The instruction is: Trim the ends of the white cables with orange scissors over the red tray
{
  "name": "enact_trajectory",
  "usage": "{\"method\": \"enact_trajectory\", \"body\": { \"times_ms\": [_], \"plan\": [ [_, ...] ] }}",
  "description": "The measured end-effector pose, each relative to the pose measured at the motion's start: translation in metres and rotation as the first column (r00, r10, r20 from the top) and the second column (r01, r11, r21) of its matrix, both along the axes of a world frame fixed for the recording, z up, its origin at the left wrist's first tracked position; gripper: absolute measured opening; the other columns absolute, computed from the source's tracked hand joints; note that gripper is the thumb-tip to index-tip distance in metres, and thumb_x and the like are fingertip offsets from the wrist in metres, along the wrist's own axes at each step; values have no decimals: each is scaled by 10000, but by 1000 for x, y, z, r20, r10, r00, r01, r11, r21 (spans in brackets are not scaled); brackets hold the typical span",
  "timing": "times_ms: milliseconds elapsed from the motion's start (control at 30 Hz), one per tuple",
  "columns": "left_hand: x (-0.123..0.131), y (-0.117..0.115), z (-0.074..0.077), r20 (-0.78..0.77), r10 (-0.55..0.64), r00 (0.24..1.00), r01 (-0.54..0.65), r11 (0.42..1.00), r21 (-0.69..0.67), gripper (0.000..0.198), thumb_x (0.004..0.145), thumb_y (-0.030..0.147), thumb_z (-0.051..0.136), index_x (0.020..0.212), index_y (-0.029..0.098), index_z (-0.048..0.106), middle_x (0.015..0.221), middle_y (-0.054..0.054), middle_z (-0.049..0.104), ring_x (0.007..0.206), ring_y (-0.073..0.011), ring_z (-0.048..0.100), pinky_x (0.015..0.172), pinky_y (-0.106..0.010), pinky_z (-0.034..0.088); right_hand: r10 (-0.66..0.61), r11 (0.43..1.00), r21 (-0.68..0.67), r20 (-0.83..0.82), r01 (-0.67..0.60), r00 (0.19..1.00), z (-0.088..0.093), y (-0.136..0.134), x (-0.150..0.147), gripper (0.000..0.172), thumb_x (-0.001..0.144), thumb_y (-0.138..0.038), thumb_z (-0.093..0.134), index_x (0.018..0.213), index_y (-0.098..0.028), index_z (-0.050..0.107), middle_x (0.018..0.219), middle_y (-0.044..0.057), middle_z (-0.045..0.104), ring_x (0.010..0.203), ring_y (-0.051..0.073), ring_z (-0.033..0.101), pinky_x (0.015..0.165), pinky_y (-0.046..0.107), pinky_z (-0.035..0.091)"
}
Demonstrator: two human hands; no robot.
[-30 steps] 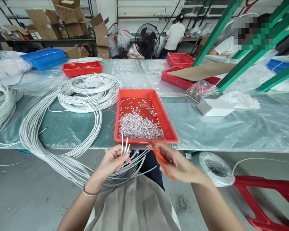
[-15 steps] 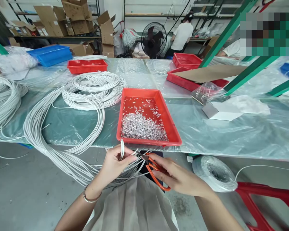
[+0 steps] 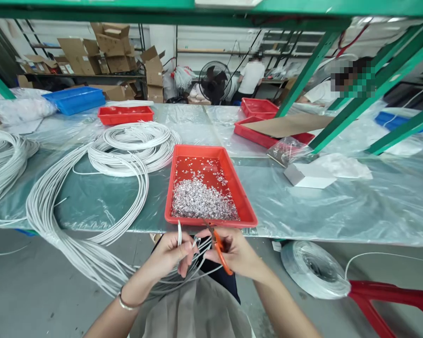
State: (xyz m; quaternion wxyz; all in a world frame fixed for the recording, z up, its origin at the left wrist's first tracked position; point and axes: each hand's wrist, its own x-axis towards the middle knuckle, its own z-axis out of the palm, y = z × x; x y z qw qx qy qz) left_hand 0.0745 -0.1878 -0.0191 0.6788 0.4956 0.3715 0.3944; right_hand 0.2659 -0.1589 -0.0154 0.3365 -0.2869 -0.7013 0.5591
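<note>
**Hands closed in, snips brought up to the cable ends**

Left hand (image 3: 169,253) pinched shut on a few white cable ends (image 3: 179,233), tips standing upright just below the tabletop (image 3: 338,211) edge. Right hand (image 3: 234,251) wrapped around orange-handled snips (image 3: 219,246), now drawn in beside the left, where half a second ago a clear gap lay between the two. Blades pointing toward the loose ends fanned between the hands (whether touching a wire, too small to tell). Judged from that closing-in: positioning over, a trim at the tips about due. Further out, the cable bundle (image 3: 74,244) sweeping left from the lap up onto the tabletop, and the red tray (image 3: 246,211) of silvery offcuts (image 3: 200,202) directly ahead, just past both hands.
</note>
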Motion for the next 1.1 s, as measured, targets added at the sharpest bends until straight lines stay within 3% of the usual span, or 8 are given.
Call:
{"method": "enact_trajectory", "body": {
  "times_ms": [233,333,533,733,867,967,1067,1100],
  "plan": [
    [2,3,2,-152,175,973,-166,984,71,521,686,607,650,717,103,517,532,13,509,353,-56,457,352,-152,296,-218,976,-83,-266,203,939,-7,2,-34,346,705,-374,751,658,-158,485,495,-74,325,449,64,244,427,194,231],
    [3,6,2,-159,188,969,-176,981,85,530,677,619,648,709,107,516,507,19,489,359,-64,455,352,-156,285,-223,975,-77,-307,210,925,-7,4,-33,322,693,-335,764,668,-153,499,480,-86,297,436,54,220,419,184,216],
    [6,8,-1,-160,459,874,-421,879,224,479,674,550,690,764,99,558,465,29,478,376,-34,361,385,-150,282,-207,978,-79,-318,192,925,-1,3,-29,339,684,-392,747,616,-146,523,448,-62,361,385,56,269,382,187,207],
    [6,1,5,-97,357,929,-342,929,143,446,711,533,668,750,101,565,470,8,508,359,-55,416,358,-155,265,-379,924,-38,-248,382,892,10,16,-25,237,673,-327,750,647,-135,614,496,-41,413,455,75,317,448,207,290],
    [8,5,4,-47,333,942,-329,941,79,434,698,505,694,785,99,570,570,-6,558,358,-51,444,335,-152,252,-505,855,11,-204,518,839,19,43,-17,227,711,-332,710,809,-136,652,596,-17,483,533,97,383,499,219,335],
    [8,12,1,8,327,945,-327,944,50,418,704,488,698,789,100,568,578,4,552,352,-44,441,331,-146,237,-408,909,23,-140,415,902,28,53,-13,342,660,-413,738,837,-131,661,589,-9,508,517,106,416,474,226,349],
    [6,10,1,50,315,948,-317,948,43,436,690,510,701,740,100,564,544,7,532,341,-46,433,330,-150,239,-212,977,25,-68,214,975,26,33,-20,396,584,-480,775,719,-126,657,507,1,504,449,116,417,426,245,349],
    [6,5,1,50,298,953,-300,953,38,460,674,535,702,697,99,558,513,8,513,339,-48,429,334,-153,252,-220,974,49,-19,221,975,21,22,-23,388,622,-507,751,679,-140,640,533,20,534,468,131,449,443,262,372]
  ]
}}
